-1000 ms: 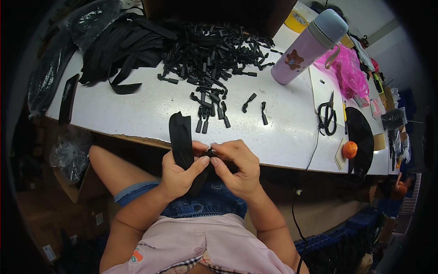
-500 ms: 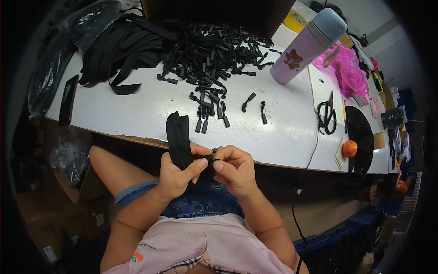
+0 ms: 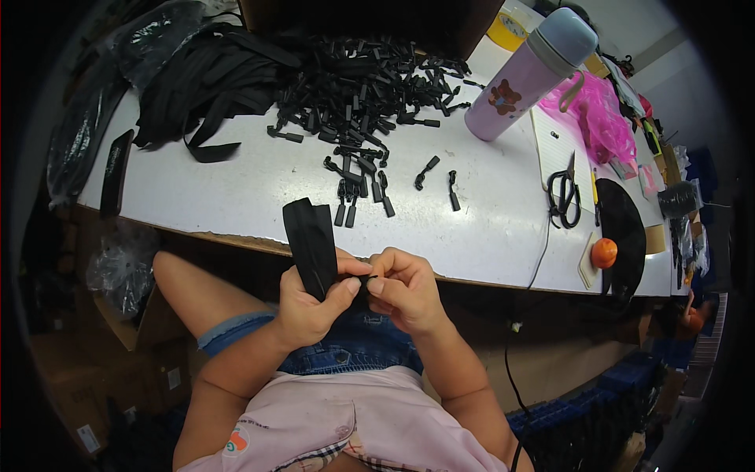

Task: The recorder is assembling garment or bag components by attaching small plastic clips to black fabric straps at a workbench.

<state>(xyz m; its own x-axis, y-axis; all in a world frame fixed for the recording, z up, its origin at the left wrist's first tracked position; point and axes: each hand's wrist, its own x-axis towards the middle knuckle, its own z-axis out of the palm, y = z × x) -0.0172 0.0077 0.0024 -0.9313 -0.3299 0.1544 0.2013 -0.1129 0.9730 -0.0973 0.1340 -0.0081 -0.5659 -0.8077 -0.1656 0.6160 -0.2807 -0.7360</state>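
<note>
Over my lap, just off the table's front edge, my left hand [image 3: 310,313] is closed around a folded black zipper strip [image 3: 309,242], whose wide end stands up past the thumb. The fingertips of my right hand [image 3: 410,293] are pinched against the strip's other end, meeting my left thumb and forefinger. A small dark part shows between the fingertips, mostly covered, and I cannot make out its kind. Beyond my hands lie several loose black zipper sliders with long pulls [image 3: 348,200], and behind them spreads a large heap of the same sliders [image 3: 354,94].
A bundle of black zipper strips [image 3: 208,82] lies at the far left. To the right are a lilac bottle [image 3: 511,90], black scissors [image 3: 563,197], an orange fruit [image 3: 604,253] and a pink plastic bag [image 3: 594,122]. The white table's [image 3: 259,189] front edge runs just beyond my hands.
The strip's upper end has tilted slightly and turned its broad face more toward me. My fingertips have drawn closer together, covering the small greyish part that showed between them.
</note>
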